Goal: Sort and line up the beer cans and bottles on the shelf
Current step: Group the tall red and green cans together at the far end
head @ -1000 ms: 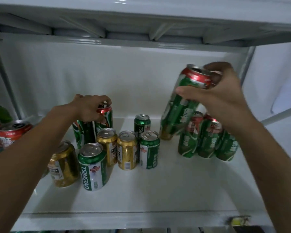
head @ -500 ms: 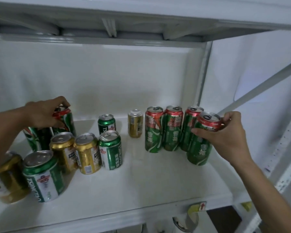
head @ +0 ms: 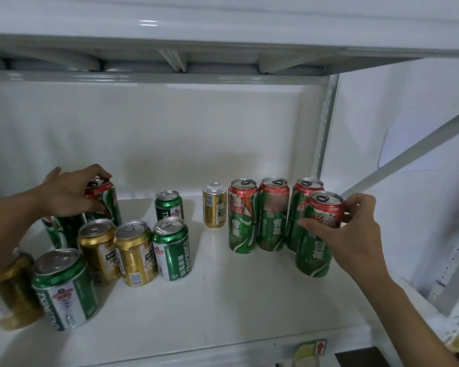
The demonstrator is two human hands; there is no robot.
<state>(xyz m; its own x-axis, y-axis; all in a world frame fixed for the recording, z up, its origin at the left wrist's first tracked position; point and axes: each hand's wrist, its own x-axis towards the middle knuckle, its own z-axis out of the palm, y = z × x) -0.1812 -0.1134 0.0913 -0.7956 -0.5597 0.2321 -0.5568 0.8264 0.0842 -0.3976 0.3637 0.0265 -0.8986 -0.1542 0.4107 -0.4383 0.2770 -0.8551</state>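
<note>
On the white shelf [head: 223,300], three tall green cans with red tops [head: 273,215] stand in a row at the back right. My right hand [head: 355,234] grips a fourth tall can [head: 314,250] standing on the shelf just in front of the row's right end. At the left, my left hand [head: 72,192] holds the top of another tall red-topped can [head: 105,202], upright among a cluster. Short green Tsingtao cans [head: 172,252] and short gold cans [head: 135,255] stand in the left group. One gold can [head: 214,209] stands alone mid-back.
The upper shelf's underside [head: 170,64] hangs low overhead. A white upright post [head: 326,128] and a diagonal brace [head: 408,152] close the right side. A yellow-and-red label [head: 310,350] sits on the shelf's front edge. More cans lie at the far left edge, partly cut off.
My right hand carried the tall can from up in the air down onto the shelf by the right-hand row. The view swung right. My left hand kept its hold.
</note>
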